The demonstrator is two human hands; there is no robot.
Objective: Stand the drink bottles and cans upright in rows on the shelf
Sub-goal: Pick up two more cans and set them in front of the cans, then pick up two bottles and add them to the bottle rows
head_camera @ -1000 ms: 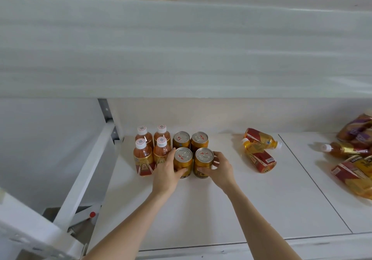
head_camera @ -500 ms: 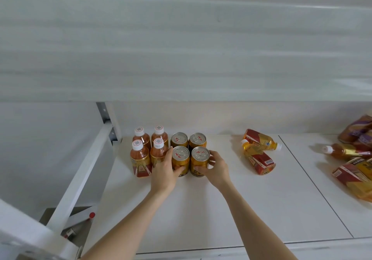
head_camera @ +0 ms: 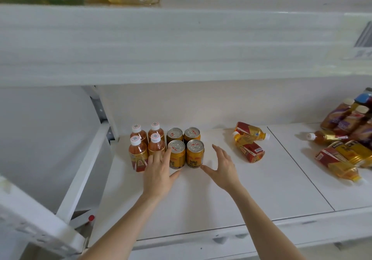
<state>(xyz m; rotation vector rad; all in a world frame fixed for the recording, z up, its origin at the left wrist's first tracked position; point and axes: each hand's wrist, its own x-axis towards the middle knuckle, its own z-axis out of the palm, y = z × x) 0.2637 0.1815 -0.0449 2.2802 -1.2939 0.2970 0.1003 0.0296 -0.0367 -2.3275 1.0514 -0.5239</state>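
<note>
Four small tea bottles (head_camera: 145,146) and four gold cans (head_camera: 185,147) stand upright in rows at centre-left on the white shelf (head_camera: 201,199). The left hand (head_camera: 159,174), fingers spread, touches the front-left can. The right hand (head_camera: 223,168) is spread, holding nothing, beside the front-right can. Two yellow bottles (head_camera: 249,141) lie on their sides right of centre.

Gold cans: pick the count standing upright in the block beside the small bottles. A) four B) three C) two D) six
A: four gold cans stand upright in two rows of two, their pull-tab tops showing, right of the four white-capped tea bottles on the shelf.
</note>
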